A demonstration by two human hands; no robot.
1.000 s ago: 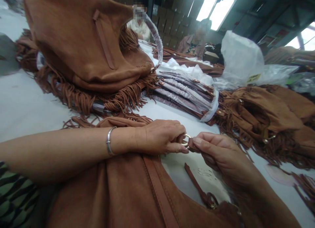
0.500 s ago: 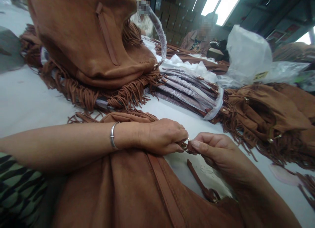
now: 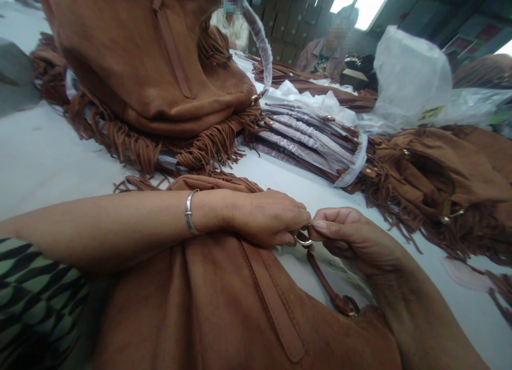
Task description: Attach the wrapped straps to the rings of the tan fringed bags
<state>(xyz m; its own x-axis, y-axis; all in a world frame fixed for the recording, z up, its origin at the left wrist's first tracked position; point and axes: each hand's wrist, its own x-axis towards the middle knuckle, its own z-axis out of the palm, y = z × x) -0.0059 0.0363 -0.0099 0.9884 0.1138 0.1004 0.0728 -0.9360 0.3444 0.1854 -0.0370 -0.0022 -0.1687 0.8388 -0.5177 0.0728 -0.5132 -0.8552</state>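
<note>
A brown suede bag [image 3: 216, 306] lies in front of me, with a stitched strip running down its side. My left hand [image 3: 266, 218] reaches across the bag, its fingers closed at a gold metal ring [image 3: 304, 242]. Right beside it my right hand [image 3: 344, 231] pinches a small brown leather tab [image 3: 315, 233] at that ring. The two hands nearly touch, and the left fingertips partly hide the ring. Below them, a narrow brown strap [image 3: 326, 282] with a gold clasp at its lower end lies against the bag's edge.
Behind my hands a fringed brown bag [image 3: 132, 55] with a plastic-wrapped handle [image 3: 262, 39] rests on others. Wrapped straps [image 3: 308, 141] lie bundled mid-table; another fringed bag [image 3: 472, 173] is at right. White plastic [image 3: 412, 77] rises behind. Two people [image 3: 320, 55] sit across the table.
Both hands have stayed together at the ring and shifted slightly. The gold ring now shows more below the left fingertips. The view has tilted a little.
</note>
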